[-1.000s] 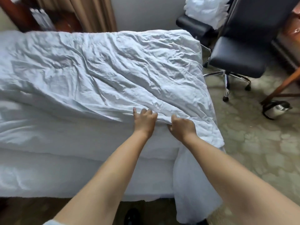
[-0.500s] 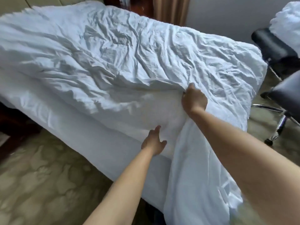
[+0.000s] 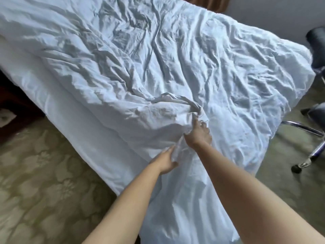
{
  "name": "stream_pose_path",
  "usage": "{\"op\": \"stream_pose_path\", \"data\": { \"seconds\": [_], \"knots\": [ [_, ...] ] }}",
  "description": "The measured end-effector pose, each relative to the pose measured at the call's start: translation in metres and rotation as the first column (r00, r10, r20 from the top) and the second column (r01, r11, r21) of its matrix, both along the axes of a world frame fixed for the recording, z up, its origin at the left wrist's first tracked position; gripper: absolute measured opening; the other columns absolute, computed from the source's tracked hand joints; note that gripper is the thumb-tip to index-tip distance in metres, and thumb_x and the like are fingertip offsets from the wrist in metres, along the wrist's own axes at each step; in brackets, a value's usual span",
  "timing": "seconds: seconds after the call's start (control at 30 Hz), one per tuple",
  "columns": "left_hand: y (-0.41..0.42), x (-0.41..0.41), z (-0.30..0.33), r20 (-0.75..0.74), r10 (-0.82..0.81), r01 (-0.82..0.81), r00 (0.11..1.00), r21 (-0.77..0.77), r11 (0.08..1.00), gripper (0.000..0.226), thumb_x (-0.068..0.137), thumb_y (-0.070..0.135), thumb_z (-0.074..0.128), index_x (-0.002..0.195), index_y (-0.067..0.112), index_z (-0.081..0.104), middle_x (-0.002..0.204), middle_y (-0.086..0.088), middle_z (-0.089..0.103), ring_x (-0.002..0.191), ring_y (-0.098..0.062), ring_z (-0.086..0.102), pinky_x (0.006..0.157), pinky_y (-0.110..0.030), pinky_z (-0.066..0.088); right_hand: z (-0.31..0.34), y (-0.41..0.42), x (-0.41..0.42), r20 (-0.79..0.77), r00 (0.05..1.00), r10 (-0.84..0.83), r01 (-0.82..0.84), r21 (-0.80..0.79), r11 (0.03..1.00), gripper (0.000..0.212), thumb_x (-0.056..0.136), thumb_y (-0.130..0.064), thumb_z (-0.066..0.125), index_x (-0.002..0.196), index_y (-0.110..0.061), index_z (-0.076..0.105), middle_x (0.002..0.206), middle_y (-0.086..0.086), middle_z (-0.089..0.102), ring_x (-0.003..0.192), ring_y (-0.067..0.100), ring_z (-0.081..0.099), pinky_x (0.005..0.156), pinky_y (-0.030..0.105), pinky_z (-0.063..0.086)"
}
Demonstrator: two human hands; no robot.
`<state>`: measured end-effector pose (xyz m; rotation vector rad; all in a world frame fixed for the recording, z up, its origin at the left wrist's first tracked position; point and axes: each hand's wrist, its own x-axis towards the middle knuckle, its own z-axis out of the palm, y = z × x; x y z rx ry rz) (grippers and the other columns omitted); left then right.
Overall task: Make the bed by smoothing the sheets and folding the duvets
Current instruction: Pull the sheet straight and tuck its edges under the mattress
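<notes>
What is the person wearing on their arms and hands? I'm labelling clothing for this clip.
Nothing that shows. Both forearms are bare up to the bottom edge of the picture, with no sleeve in view. The left hand and the right hand wear no gloves, and no watch or bracelet shows at either wrist. The picture is too blurred to rule out a ring.

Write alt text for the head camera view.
Two bare hands gather a bunch of crumpled white duvet at the near edge of a bed: the left hand pinches a fold, the right hand works the fabric just above. A patterned carpet and an office chair flank the bed.
</notes>
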<state>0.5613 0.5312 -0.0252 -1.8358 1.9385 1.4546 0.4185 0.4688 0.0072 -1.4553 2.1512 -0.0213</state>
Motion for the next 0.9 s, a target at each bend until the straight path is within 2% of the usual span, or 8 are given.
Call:
{"op": "stream_pose_path", "data": {
  "seconds": [0.2,0.3,0.37,0.43,0.53,0.63,0.77,0.9],
  "knots": [
    [0.029,-0.051,-0.016,-0.037,0.380,-0.369,0.924,0.168,0.914,0.114,0.071,0.021,0.081,0.153,0.024,0.001,0.142,0.003,0.044,0.128,-0.018,0.045,0.100,-0.020,0.037,-0.030,0.038,-0.048,0.166,0.936,0.309,-0.311,-0.013,0.950,0.063,0.091,-0.032,0.052,0.147,-0.024,0.024,0.150,0.009,0.024,0.133,0.032,0.033,0.102,0.043,0.038],
    [0.049,-0.082,-0.035,0.072,0.488,-0.492,0.870,0.178,0.852,0.101,0.051,0.046,0.083,0.140,0.020,0.041,0.129,-0.002,0.060,0.114,-0.020,0.058,0.096,-0.031,0.048,-0.040,0.060,-0.082,0.303,0.866,0.397,-0.435,0.070,0.898,0.064,0.091,-0.033,0.054,0.146,-0.026,0.024,0.147,0.011,0.026,0.127,0.034,0.041,0.101,0.041,0.041],
    [0.055,-0.114,-0.020,0.066,0.476,-0.477,0.877,0.239,0.846,0.058,0.068,0.034,0.079,0.117,0.010,0.062,0.107,-0.006,0.067,0.096,-0.019,0.061,0.083,-0.029,0.050,-0.042,0.070,-0.100,0.398,0.858,0.323,-0.399,0.123,0.908,0.067,0.091,-0.034,0.055,0.148,-0.029,0.019,0.141,0.014,0.033,0.122,0.035,0.047,0.099,0.038,0.042],
    [0.065,-0.145,-0.006,0.022,0.448,-0.436,0.894,0.274,0.857,0.039,0.078,0.013,0.074,0.114,0.004,0.064,0.101,-0.007,0.065,0.091,-0.019,0.058,0.077,-0.026,0.048,-0.041,0.079,-0.111,0.507,0.848,0.155,-0.294,0.207,0.933,0.078,0.090,-0.039,0.057,0.152,-0.029,0.009,0.141,0.019,0.035,0.123,0.036,0.048,0.100,0.035,0.040],
    [0.085,-0.173,0.012,0.022,0.376,-0.368,0.926,0.265,0.891,0.068,0.059,0.016,0.081,0.121,0.003,0.059,0.118,-0.014,0.063,0.111,-0.027,0.058,0.091,-0.032,0.049,-0.030,0.093,-0.122,0.527,0.847,0.067,-0.264,0.308,0.914,0.088,0.089,-0.025,0.060,0.153,-0.019,0.000,0.135,0.022,0.047,0.119,0.035,0.052,0.095,0.033,0.042],
    [0.110,-0.176,0.031,0.081,0.259,-0.271,0.963,0.310,0.911,0.058,0.066,0.006,0.081,0.120,0.006,0.060,0.116,-0.007,0.062,0.107,-0.020,0.057,0.083,-0.027,0.048,-0.015,0.103,-0.134,0.472,0.873,0.127,-0.276,0.260,0.925,0.068,0.085,-0.011,0.051,0.145,-0.006,0.020,0.129,0.021,0.052,0.117,0.036,0.052,0.089,0.034,0.044],
    [0.148,-0.167,0.058,0.171,0.121,-0.179,0.978,0.384,0.906,0.076,0.073,0.013,0.081,0.140,0.012,0.045,0.137,-0.004,0.051,0.124,-0.025,0.049,0.101,-0.034,0.044,0.017,0.112,-0.143,0.467,0.865,0.184,-0.266,0.114,0.957,0.043,0.082,-0.010,0.053,0.123,-0.005,0.040,0.120,0.020,0.056,0.112,0.035,0.055,0.084,0.032,0.044],
    [0.185,-0.174,0.078,0.270,0.112,-0.208,0.956,0.355,0.911,0.064,0.079,0.025,0.075,0.137,0.011,0.050,0.136,-0.008,0.054,0.120,-0.028,0.053,0.101,-0.038,0.046,0.047,0.137,-0.163,0.460,0.865,0.201,-0.215,-0.022,0.976,0.040,0.083,-0.024,0.058,0.120,-0.014,0.046,0.116,0.015,0.057,0.107,0.034,0.057,0.087,0.033,0.048]
  ]
}}
